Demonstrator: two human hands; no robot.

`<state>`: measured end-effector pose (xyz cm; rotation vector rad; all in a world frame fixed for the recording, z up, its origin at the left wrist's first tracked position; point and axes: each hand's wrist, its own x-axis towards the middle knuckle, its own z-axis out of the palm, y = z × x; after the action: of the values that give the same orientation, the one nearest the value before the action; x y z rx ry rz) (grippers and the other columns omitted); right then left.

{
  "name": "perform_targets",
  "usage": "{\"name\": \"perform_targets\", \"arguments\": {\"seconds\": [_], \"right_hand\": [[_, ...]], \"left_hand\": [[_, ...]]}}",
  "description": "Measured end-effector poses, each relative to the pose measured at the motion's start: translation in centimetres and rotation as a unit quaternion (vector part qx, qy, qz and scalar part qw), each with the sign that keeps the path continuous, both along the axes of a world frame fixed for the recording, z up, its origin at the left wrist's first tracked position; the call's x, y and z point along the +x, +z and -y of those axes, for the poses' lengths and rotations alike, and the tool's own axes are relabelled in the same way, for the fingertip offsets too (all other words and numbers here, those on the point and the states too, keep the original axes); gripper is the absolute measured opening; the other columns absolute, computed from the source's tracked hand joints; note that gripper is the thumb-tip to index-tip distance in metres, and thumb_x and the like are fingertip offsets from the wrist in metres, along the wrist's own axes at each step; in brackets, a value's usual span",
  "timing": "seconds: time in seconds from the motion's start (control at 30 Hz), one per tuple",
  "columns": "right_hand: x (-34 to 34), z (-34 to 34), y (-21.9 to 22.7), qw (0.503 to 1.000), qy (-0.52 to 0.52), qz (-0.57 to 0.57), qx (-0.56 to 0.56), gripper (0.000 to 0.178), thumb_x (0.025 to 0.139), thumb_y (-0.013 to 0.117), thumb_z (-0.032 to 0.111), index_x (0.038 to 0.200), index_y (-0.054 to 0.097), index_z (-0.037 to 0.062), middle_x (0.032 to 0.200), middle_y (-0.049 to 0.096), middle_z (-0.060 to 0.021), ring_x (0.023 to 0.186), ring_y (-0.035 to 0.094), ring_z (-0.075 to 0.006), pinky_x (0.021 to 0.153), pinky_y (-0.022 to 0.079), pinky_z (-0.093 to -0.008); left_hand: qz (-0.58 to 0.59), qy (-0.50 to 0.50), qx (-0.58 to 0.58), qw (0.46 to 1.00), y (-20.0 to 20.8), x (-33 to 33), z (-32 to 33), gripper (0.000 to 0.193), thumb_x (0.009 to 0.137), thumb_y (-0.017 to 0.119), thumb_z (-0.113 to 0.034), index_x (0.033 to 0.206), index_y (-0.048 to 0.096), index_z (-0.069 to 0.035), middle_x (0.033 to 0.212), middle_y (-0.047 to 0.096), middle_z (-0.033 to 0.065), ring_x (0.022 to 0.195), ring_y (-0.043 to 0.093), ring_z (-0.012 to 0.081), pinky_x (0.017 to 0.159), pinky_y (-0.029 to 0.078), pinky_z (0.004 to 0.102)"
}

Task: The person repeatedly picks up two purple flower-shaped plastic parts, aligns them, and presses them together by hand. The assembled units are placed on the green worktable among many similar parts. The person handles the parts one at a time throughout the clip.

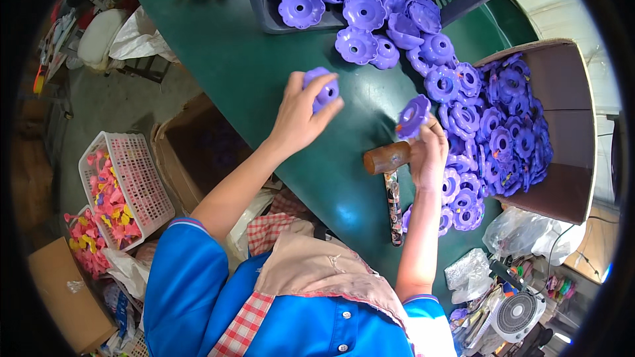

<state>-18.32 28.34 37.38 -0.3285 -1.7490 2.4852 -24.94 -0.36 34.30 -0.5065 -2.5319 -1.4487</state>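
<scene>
Above the green table (pixel 311 165), my left hand (pixel 296 118) grips a purple flower-shaped plastic cup (pixel 325 91) with a hole in its middle. To its right, the fingers of my right hand (pixel 428 157) pinch a purple flower-shaped plastic ring (pixel 414 116) by its edge, held tilted. A mallet (pixel 386 157) with a brown head and a patterned handle lies beside my right hand; whether the hand touches it I cannot tell. Several purple flower rings (pixel 464 119) are heaped just right of my right hand.
A dark crate (pixel 268 16) of purple flower cups (pixel 364 10) stands at the far side, some spilling out. On the right, a cardboard box (pixel 570 139) lies tipped, full of purple rings. White baskets (pixel 149 192) of pink parts and an open carton (pixel 173 152) are at the left.
</scene>
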Motion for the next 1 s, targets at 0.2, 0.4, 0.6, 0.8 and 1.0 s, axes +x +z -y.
{"name": "perform_targets", "arguments": {"seconds": [0.2,0.4,0.6,0.8,1.0], "right_hand": [[1.2,5.0,3.0,0.957,0.088,0.006,-0.275,0.088,0.091,0.073,0.039,0.161,0.039,-0.0013,0.163,0.043,-0.0296,0.154,0.035,-0.0558,0.122,0.042,-0.0658],[3.1,6.9,2.5,0.969,0.091,0.032,-0.229,0.085,0.095,0.069,0.045,0.160,0.040,-0.0005,0.161,0.047,-0.0286,0.147,0.048,-0.0522,0.120,0.046,-0.0561],[4.9,9.4,5.0,0.975,0.098,-0.026,0.200,0.059,0.113,0.051,0.034,0.161,0.045,0.0007,0.131,0.071,-0.0142,0.105,0.064,-0.0167,0.097,0.050,-0.0311],[5.4,9.9,6.2,0.947,0.124,-0.024,0.296,0.054,0.114,0.051,0.031,0.157,0.051,-0.0025,0.118,0.074,-0.0141,0.099,0.065,-0.0170,0.092,0.052,-0.0312],[5.5,10.5,7.0,0.947,0.131,-0.006,0.294,0.054,0.114,0.055,0.028,0.156,0.051,-0.0036,0.121,0.074,-0.0168,0.103,0.067,-0.0201,0.095,0.053,-0.0334]], "left_hand": [[-0.031,-0.010,0.024,0.999,-1.6,2.1,-0.1,0.073,0.081,0.087,-0.021,0.143,0.052,-0.002,0.140,0.057,0.0197,0.126,0.061,0.0369,0.109,0.050,0.0447],[0.444,-0.127,0.599,0.655,1.6,4.5,0.1,0.059,0.114,0.031,-0.050,0.148,0.052,-0.007,0.130,0.069,0.0152,0.112,0.074,0.0325,0.086,0.063,0.0452],[0.444,-0.100,0.554,0.697,2.7,5.9,0.8,0.074,0.112,0.028,-0.063,0.154,0.048,-0.006,0.136,0.069,0.0200,0.116,0.072,0.0361,0.085,0.061,0.0446],[0.315,-0.084,0.461,0.825,3.9,6.9,0.0,0.073,0.112,0.028,-0.062,0.157,0.046,-0.007,0.135,0.069,0.0148,0.113,0.072,0.0254,0.086,0.061,0.0386],[0.259,-0.084,0.429,0.861,4.8,7.8,-0.1,0.065,0.114,0.037,-0.052,0.153,0.050,-0.002,0.133,0.065,0.0104,0.116,0.064,0.0156,0.099,0.051,0.0314]]}}
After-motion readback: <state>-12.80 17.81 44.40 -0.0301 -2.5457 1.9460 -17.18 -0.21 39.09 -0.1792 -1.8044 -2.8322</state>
